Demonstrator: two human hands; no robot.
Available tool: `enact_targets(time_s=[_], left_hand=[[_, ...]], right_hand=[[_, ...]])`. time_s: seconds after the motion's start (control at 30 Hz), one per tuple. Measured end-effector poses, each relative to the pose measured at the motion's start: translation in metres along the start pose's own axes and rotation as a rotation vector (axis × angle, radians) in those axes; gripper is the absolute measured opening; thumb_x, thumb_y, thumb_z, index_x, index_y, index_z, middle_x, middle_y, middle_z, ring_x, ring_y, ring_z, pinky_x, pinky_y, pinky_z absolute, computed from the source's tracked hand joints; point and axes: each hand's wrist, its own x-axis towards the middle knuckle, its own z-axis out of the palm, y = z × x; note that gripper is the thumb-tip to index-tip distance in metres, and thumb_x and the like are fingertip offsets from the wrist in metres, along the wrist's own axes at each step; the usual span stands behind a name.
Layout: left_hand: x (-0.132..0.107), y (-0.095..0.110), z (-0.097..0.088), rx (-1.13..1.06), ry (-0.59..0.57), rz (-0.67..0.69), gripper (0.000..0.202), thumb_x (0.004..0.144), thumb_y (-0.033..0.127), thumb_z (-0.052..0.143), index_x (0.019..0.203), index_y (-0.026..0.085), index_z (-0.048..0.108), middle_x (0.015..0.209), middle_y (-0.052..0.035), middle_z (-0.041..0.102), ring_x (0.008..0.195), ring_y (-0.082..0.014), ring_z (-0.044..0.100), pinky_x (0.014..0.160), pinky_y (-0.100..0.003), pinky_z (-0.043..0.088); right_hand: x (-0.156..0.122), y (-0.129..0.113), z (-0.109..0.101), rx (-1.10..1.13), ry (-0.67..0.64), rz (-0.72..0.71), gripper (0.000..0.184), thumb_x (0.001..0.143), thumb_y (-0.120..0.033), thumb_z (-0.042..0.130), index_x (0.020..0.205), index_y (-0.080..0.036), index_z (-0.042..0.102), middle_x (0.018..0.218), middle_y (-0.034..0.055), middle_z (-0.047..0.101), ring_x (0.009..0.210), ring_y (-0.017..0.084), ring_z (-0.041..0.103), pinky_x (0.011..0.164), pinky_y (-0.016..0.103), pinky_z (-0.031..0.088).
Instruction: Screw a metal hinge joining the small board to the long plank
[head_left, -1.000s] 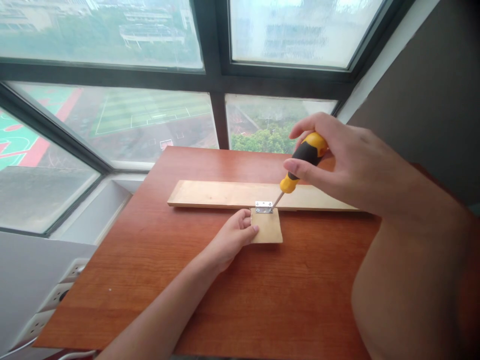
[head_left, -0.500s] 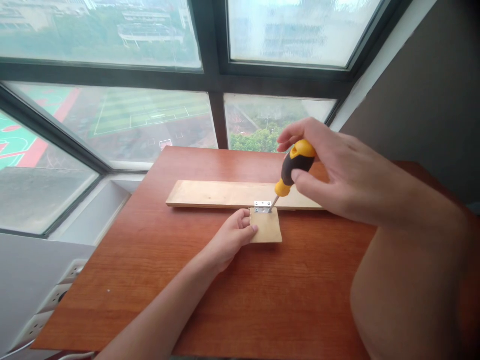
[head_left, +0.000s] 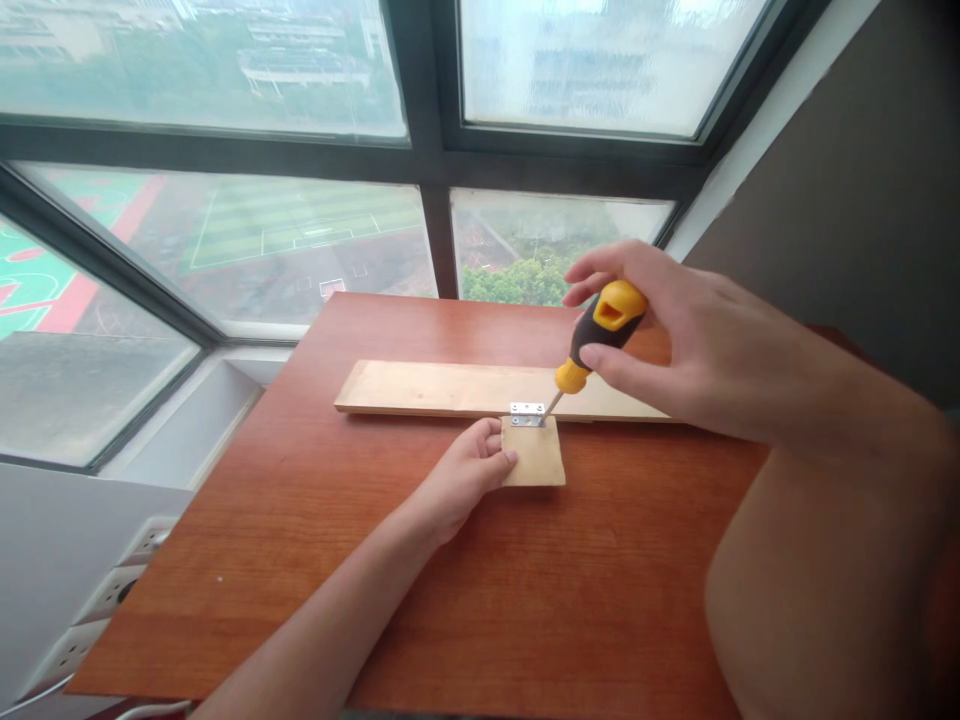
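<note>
My left hand (head_left: pixel 476 468) pinches the left edge of a small square wooden piece (head_left: pixel 536 458). A silver metal hinge (head_left: pixel 527 414) lies along that piece's far edge, in front of a long pale board (head_left: pixel 442 388). My right hand (head_left: pixel 660 335) is closed round the yellow and black handle of a screwdriver (head_left: pixel 596 335), thumb on the near side. The screwdriver leans to the right, and its tip meets the right end of the hinge. Whether a screw sits under the tip is too small to tell.
Both wooden parts rest on a reddish-brown table (head_left: pixel 480 590). Large windows with a dark frame (head_left: pixel 431 165) stand behind it. Wall sockets (head_left: pixel 112 590) and a white cable (head_left: pixel 154 710) are at the lower left, beside the table edge.
The screwdriver handle has tipped further right and turned a little, and my right hand has moved slightly right with it. My left hand and the small wooden piece stay put.
</note>
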Motion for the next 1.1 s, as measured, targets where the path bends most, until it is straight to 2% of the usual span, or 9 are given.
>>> enact_targets(time_s=[0.13, 0.2, 0.3, 0.53, 0.63, 0.73, 0.9, 1.0, 1.1], left_hand=[[0.0, -0.001, 0.0, 0.003, 0.003, 0.0, 0.033, 0.077, 0.022, 0.073, 0.102, 0.016, 0.052, 0.098, -0.0079, 0.07, 0.083, -0.0159, 0.067, 0.08, -0.028, 0.049], [0.0, 0.0, 0.0, 0.01, 0.001, 0.0, 0.032, 0.078, 0.022, 0.072, 0.102, 0.016, 0.051, 0.098, -0.0079, 0.07, 0.084, -0.0159, 0.067, 0.08, -0.028, 0.049], [0.0, 0.0, 0.0, 0.015, -0.001, 0.004, 0.032, 0.078, 0.021, 0.072, 0.102, 0.016, 0.051, 0.098, -0.0081, 0.07, 0.084, -0.0159, 0.067, 0.08, -0.028, 0.049], [0.001, -0.001, -0.001, 0.014, 0.01, -0.007, 0.032, 0.077, 0.02, 0.072, 0.1, 0.016, 0.051, 0.095, -0.0066, 0.069, 0.078, -0.0125, 0.064, 0.076, -0.025, 0.048], [0.001, 0.0, -0.002, 0.013, 0.002, -0.006, 0.032, 0.076, 0.021, 0.073, 0.1, 0.017, 0.052, 0.093, -0.0059, 0.069, 0.076, -0.0118, 0.064, 0.074, -0.024, 0.048], [0.0, 0.001, -0.002, 0.005, -0.007, -0.008, 0.034, 0.073, 0.021, 0.075, 0.099, 0.017, 0.053, 0.093, -0.0055, 0.068, 0.077, -0.0122, 0.064, 0.074, -0.024, 0.048], [-0.002, 0.004, -0.002, 0.009, -0.014, -0.018, 0.035, 0.072, 0.021, 0.075, 0.099, 0.017, 0.054, 0.091, -0.0047, 0.068, 0.075, -0.0115, 0.063, 0.074, -0.025, 0.047], [-0.002, 0.004, -0.002, 0.013, -0.012, -0.015, 0.034, 0.072, 0.02, 0.075, 0.099, 0.017, 0.053, 0.088, -0.0036, 0.066, 0.073, -0.011, 0.061, 0.073, -0.025, 0.047], [-0.002, 0.004, -0.003, 0.012, -0.005, -0.014, 0.035, 0.07, 0.021, 0.075, 0.097, 0.017, 0.053, 0.085, -0.0018, 0.065, 0.072, -0.0111, 0.061, 0.072, -0.025, 0.046]], right_hand=[[-0.001, 0.0, 0.0, 0.075, -0.049, -0.059, 0.028, 0.083, -0.028, 0.06, 0.112, -0.029, 0.058, 0.103, -0.0017, 0.069, 0.082, 0.018, 0.065, 0.068, 0.029, 0.05], [0.002, -0.001, 0.002, -0.004, 0.022, -0.018, 0.02, 0.084, -0.037, 0.061, 0.101, -0.028, 0.062, 0.087, -0.0021, 0.069, 0.072, 0.017, 0.063, 0.061, 0.03, 0.046], [0.005, -0.001, 0.005, -0.101, 0.103, 0.076, 0.026, 0.085, -0.05, 0.056, 0.094, -0.026, 0.061, 0.072, -0.0006, 0.066, 0.065, 0.019, 0.06, 0.056, 0.032, 0.042], [-0.004, -0.001, -0.003, 0.126, -0.059, -0.019, 0.041, 0.08, -0.023, 0.059, 0.121, -0.028, 0.052, 0.11, 0.0015, 0.067, 0.089, 0.021, 0.064, 0.071, 0.032, 0.051], [-0.005, 0.002, -0.001, 0.156, -0.039, -0.022, 0.03, 0.086, -0.028, 0.057, 0.115, -0.028, 0.056, 0.102, 0.0008, 0.068, 0.081, 0.018, 0.064, 0.067, 0.029, 0.05], [-0.005, 0.004, 0.004, -0.012, 0.069, -0.007, 0.017, 0.088, -0.035, 0.057, 0.101, -0.024, 0.059, 0.091, 0.0016, 0.067, 0.073, 0.017, 0.061, 0.063, 0.03, 0.045], [-0.005, 0.0, 0.006, -0.338, 0.145, 0.151, 0.028, 0.088, -0.051, 0.052, 0.088, -0.024, 0.059, 0.07, 0.0029, 0.061, 0.059, 0.019, 0.053, 0.053, 0.033, 0.033], [-0.006, 0.0, -0.001, -0.172, 0.029, 0.112, 0.019, 0.087, -0.037, 0.054, 0.101, -0.024, 0.058, 0.089, 0.0047, 0.066, 0.065, 0.019, 0.058, 0.056, 0.033, 0.041], [-0.005, -0.001, -0.008, 0.045, -0.115, 0.017, 0.029, 0.084, -0.026, 0.056, 0.113, -0.027, 0.056, 0.107, 0.0036, 0.066, 0.078, 0.019, 0.063, 0.064, 0.031, 0.047]])
